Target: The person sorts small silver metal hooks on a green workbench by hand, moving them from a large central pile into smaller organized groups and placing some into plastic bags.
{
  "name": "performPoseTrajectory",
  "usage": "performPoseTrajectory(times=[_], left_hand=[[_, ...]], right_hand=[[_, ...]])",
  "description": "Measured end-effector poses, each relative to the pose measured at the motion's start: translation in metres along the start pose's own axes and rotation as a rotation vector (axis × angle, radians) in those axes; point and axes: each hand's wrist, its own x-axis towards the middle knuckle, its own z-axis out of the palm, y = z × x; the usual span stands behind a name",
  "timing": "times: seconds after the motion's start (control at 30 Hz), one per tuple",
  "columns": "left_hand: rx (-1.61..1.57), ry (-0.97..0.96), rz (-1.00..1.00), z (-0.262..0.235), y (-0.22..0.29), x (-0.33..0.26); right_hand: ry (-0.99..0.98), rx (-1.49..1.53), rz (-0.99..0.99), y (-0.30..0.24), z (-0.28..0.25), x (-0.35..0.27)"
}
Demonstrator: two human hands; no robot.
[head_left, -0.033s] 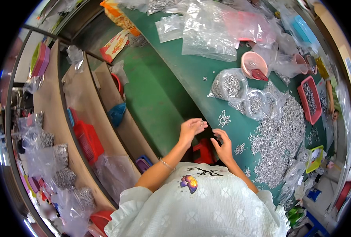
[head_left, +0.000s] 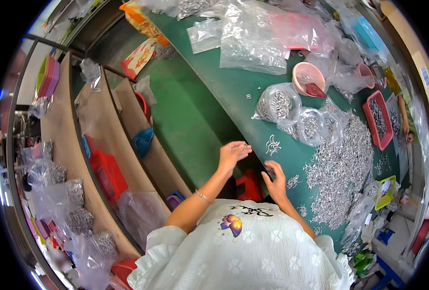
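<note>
My left hand (head_left: 235, 154) is held over the table's near-left edge, its fingers stretched toward the right. A small shiny spot shows at its fingers; whether it is a ring or a metal piece I cannot make out. Close by on the right is my right hand (head_left: 275, 182), thumb and fingers apart with nothing seen between them. Beyond the hands lies a small cluster of curved silver metal pieces (head_left: 272, 145), and another small cluster (head_left: 293, 182) is beside my right hand. A large heap of such pieces (head_left: 340, 169) spreads over the green table (head_left: 238, 92) to the right.
Clear bags of metal pieces (head_left: 278, 104) and a pink bucket (head_left: 308, 77) stand farther back. At the right are a red basket (head_left: 381, 137) and a yellow-green tray (head_left: 386, 193). Wooden shelves (head_left: 60, 125) line the left. Another person's arm (head_left: 405, 121) shows at the far right.
My hands have drawn slightly apart: the left went a little up and left, the right a little down and right. The heaps and containers lie as before.
</note>
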Motion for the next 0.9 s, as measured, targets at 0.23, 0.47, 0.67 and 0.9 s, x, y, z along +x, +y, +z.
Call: performPoseTrajectory(times=[0.23, 0.47, 0.67, 0.9], left_hand=[[0.363, 0.376, 0.458, -0.006, 0.036, 0.176], [0.598, 0.436, 0.719, -0.001, 0.046, 0.244], [0.899, 0.353, 0.832, 0.015, 0.044, 0.217], [1.378, 0.154, 1.014, 0.017, 0.033, 0.21]], right_hand=[[0.368, -0.089, 0.373, 0.104, -0.055, -0.152], [0.221, -0.412, 0.808, 0.132, -0.085, -0.288], [0.113, -0.42, 1.063, 0.13, -0.095, -0.336], [0.083, -0.392, 1.108, 0.129, -0.099, -0.337]])
